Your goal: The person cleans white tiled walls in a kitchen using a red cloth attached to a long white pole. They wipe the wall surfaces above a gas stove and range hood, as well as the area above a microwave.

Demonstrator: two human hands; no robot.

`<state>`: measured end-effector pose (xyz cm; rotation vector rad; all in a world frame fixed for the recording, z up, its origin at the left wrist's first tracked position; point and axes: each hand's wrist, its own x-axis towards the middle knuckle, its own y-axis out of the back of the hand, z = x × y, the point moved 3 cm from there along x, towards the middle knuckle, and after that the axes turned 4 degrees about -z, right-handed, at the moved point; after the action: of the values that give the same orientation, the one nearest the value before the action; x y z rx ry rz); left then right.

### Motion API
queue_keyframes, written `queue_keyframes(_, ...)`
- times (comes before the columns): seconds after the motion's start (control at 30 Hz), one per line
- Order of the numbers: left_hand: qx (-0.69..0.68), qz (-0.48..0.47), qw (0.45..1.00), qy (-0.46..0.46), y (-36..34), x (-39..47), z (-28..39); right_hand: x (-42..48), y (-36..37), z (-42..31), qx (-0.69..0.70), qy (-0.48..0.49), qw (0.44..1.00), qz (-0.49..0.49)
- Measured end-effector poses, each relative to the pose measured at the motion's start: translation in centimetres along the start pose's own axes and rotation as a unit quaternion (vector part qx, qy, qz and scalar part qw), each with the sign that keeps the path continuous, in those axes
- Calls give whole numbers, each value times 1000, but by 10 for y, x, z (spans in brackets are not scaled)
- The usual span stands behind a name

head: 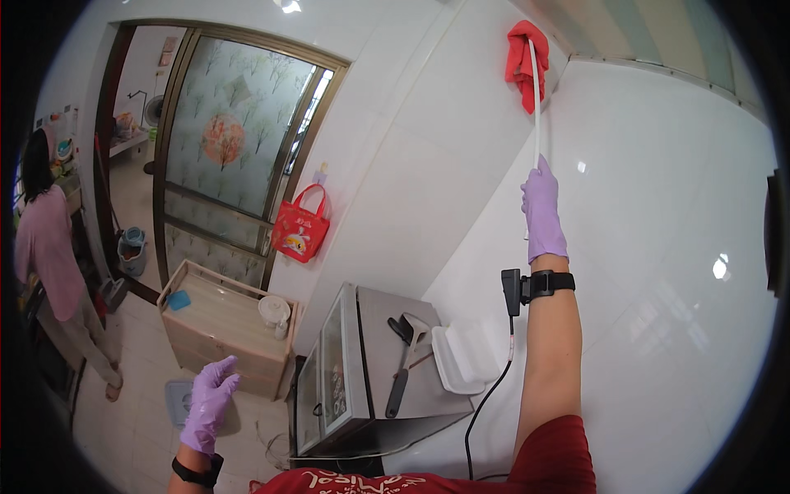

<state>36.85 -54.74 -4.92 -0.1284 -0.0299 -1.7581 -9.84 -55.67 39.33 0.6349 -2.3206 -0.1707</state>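
My right hand (542,207), in a purple glove, is closed around a white rod (536,117) and is raised high. A red cloth (526,58) is draped over the rod's far end, against the white wall near the corner below the ceiling edge. My left hand (212,401), also gloved in purple, hangs at the lower left with its fingers apart and nothing in it. Both wrists wear black straps; a black cable runs down from the device on the right one.
Below stands a glass-fronted cabinet (345,376) bearing a spatula (401,376) and white trays (453,364). Left of it are a low wooden cabinet (216,309), a hanging red bag (301,227) and a sliding door (231,117). A person (52,247) in pink stands far left, near a mop bucket (131,250).
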Motion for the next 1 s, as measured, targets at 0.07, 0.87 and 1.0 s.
queue_keyframes(0.07, -37, -15, 999, 18, -8, 6, -9, 3, 4, -8, -14, 9, 1000, 8)
queue_keyframes(0.87, -12, -38, 999, 25, -29, 2, -6, -3, -16, 58, -166, 135, 976, -46)
queue_keyframes(1.0, 25, -67, 997, 9, -47, 5, 3, -79, -2, 113, -145, 94, 980, -98)
